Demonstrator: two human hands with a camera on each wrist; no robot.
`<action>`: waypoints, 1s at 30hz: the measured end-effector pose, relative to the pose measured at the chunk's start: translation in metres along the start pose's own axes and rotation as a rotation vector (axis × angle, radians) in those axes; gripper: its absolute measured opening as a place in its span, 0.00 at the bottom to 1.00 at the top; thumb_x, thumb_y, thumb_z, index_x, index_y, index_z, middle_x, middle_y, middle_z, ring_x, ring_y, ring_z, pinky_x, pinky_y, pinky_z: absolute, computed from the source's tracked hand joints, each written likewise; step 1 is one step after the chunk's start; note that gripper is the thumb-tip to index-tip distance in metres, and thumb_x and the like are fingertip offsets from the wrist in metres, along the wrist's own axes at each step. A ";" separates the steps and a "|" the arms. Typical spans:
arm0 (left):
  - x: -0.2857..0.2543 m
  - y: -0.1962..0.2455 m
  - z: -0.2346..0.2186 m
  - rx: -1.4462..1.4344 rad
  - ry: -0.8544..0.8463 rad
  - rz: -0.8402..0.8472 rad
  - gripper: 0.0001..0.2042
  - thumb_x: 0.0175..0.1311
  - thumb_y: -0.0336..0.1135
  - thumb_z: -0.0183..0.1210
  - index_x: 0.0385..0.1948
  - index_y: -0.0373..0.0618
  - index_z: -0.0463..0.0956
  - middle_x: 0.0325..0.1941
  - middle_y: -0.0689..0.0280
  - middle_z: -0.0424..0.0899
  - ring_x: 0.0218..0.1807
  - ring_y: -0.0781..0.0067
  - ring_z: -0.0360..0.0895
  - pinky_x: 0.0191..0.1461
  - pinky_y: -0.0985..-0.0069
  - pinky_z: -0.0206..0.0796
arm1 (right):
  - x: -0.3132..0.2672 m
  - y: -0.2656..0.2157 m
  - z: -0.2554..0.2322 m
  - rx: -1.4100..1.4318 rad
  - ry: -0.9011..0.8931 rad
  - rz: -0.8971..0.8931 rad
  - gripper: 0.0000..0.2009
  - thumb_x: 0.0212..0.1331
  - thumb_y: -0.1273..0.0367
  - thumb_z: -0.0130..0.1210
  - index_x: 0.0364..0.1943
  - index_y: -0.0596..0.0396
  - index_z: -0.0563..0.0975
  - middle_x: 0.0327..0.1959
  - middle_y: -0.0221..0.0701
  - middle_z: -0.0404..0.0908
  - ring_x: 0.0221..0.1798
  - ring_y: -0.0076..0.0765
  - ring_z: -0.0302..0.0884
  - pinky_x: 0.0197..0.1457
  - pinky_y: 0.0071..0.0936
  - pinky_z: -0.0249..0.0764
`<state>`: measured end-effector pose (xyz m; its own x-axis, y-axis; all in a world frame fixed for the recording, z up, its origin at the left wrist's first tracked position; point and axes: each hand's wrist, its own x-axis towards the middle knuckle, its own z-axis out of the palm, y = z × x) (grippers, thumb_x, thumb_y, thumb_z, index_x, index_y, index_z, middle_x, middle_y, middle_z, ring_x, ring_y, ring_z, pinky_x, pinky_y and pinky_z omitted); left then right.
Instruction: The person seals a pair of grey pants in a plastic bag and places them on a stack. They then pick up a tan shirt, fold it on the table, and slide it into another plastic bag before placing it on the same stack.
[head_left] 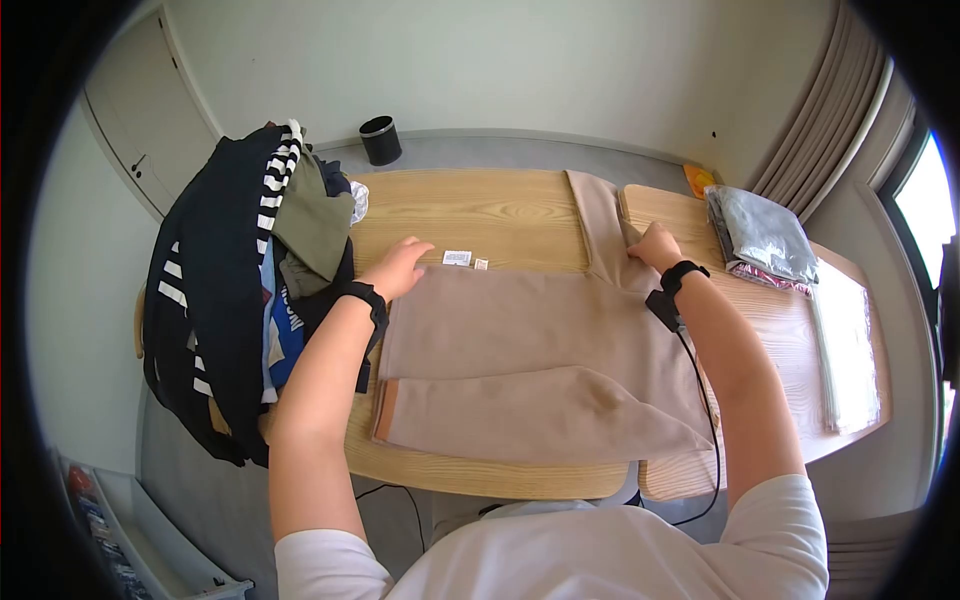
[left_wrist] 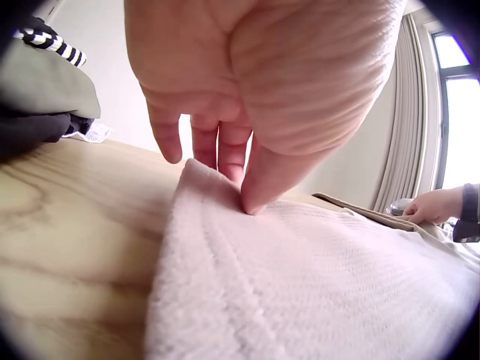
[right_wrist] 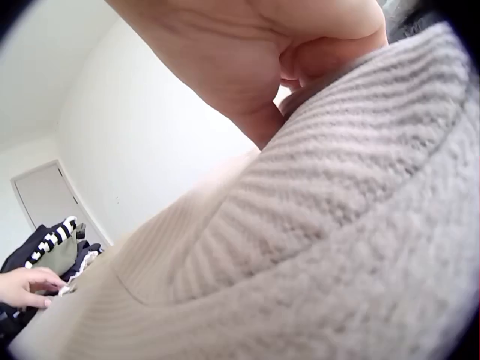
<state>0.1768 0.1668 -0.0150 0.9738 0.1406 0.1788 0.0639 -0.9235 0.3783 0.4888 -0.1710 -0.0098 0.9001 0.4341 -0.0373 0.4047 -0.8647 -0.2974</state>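
Note:
A beige long-sleeved garment [head_left: 500, 320] lies flat, its near sleeve folded across the body with a brown-orange cuff [head_left: 388, 410] at left; the far sleeve [head_left: 600, 225] points away. At its far left corner is my left hand [head_left: 395, 268], fingers extended. In the left wrist view, this hand's thumb [left_wrist: 262, 176] touches the fabric [left_wrist: 300, 277], the other fingers beyond the edge. My right hand [head_left: 657, 247] grips the garment near the neckline; the right wrist view shows its curled fingers [right_wrist: 300, 64] behind ribbed cloth [right_wrist: 300, 187], fingertips hidden.
A pile of dark, striped and olive clothes [head_left: 225, 270] stands left of the wooden table [head_left: 450, 205]. White labels [head_left: 457, 258] lie by the garment's far edge. Bagged grey clothing [head_left: 765, 235] and clear plastic packaging [head_left: 845, 345] lie at right. A cable [head_left: 708, 400] hangs from my right wrist.

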 end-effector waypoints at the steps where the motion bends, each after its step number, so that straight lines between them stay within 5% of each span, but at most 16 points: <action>1: 0.002 0.001 0.000 -0.008 -0.006 -0.005 0.17 0.55 0.25 0.57 0.49 0.40 0.71 0.46 0.55 0.75 0.53 0.53 0.70 0.58 0.67 0.64 | 0.003 0.004 0.000 0.010 -0.102 -0.017 0.24 0.44 0.57 0.66 0.39 0.66 0.78 0.43 0.49 0.81 0.51 0.50 0.77 0.53 0.35 0.72; 4: 0.003 0.001 -0.001 -0.001 -0.119 -0.095 0.12 0.52 0.23 0.56 0.41 0.39 0.74 0.38 0.57 0.77 0.48 0.54 0.72 0.53 0.64 0.65 | 0.008 0.014 0.002 0.295 -0.035 -0.073 0.21 0.50 0.60 0.63 0.41 0.64 0.78 0.42 0.46 0.81 0.47 0.44 0.78 0.50 0.32 0.72; 6: -0.001 0.001 -0.001 0.037 0.026 0.011 0.07 0.50 0.21 0.55 0.33 0.39 0.74 0.32 0.59 0.77 0.42 0.58 0.73 0.47 0.66 0.66 | 0.012 0.026 0.005 0.736 0.018 -0.111 0.15 0.55 0.64 0.59 0.40 0.63 0.78 0.37 0.38 0.82 0.40 0.34 0.77 0.45 0.27 0.71; 9: -0.012 0.020 -0.030 -0.169 -0.003 -0.091 0.05 0.51 0.21 0.55 0.30 0.38 0.75 0.32 0.59 0.76 0.41 0.62 0.74 0.44 0.70 0.67 | -0.025 0.021 -0.043 1.203 -0.242 -0.171 0.09 0.63 0.65 0.55 0.41 0.55 0.77 0.35 0.23 0.78 0.38 0.18 0.73 0.45 0.19 0.69; 13: -0.049 0.049 -0.058 -0.130 0.004 0.000 0.05 0.50 0.19 0.54 0.29 0.37 0.72 0.30 0.64 0.70 0.37 0.70 0.69 0.41 0.76 0.65 | -0.063 0.054 -0.081 1.226 -0.520 -0.354 0.04 0.64 0.65 0.54 0.37 0.47 0.77 0.36 0.17 0.77 0.41 0.17 0.71 0.51 0.20 0.65; 16: -0.077 0.067 -0.063 -0.094 -0.058 0.034 0.06 0.49 0.18 0.55 0.28 0.37 0.72 0.29 0.65 0.70 0.37 0.69 0.68 0.41 0.76 0.64 | -0.110 0.070 -0.092 1.230 -0.544 -0.310 0.04 0.61 0.69 0.56 0.36 0.52 0.78 0.34 0.19 0.78 0.40 0.17 0.72 0.52 0.20 0.66; 21: -0.108 0.086 -0.045 0.011 -0.178 0.139 0.06 0.47 0.19 0.55 0.27 0.40 0.73 0.29 0.64 0.74 0.38 0.62 0.71 0.44 0.69 0.65 | -0.158 0.089 -0.079 0.765 -0.684 -0.205 0.05 0.55 0.71 0.60 0.31 0.59 0.80 0.30 0.23 0.80 0.34 0.17 0.73 0.45 0.18 0.70; 25: -0.116 0.084 -0.031 -0.092 -0.331 -0.018 0.07 0.47 0.18 0.53 0.28 0.39 0.74 0.33 0.63 0.75 0.41 0.62 0.72 0.46 0.69 0.66 | -0.164 0.088 -0.068 0.571 -0.775 -0.075 0.11 0.61 0.65 0.57 0.35 0.61 0.79 0.31 0.25 0.80 0.33 0.20 0.75 0.44 0.19 0.73; 30: -0.106 0.087 -0.050 -0.119 -0.382 -0.056 0.11 0.49 0.19 0.51 0.35 0.38 0.75 0.35 0.59 0.75 0.40 0.63 0.73 0.46 0.71 0.66 | -0.143 0.076 -0.049 1.027 -0.660 0.118 0.17 0.66 0.63 0.50 0.48 0.66 0.74 0.43 0.33 0.79 0.42 0.24 0.77 0.48 0.23 0.74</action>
<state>0.0684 0.0893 0.0444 0.9819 0.0257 -0.1874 0.1151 -0.8672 0.4844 0.3989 -0.3104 0.0193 0.5477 0.6694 -0.5019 -0.2573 -0.4361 -0.8623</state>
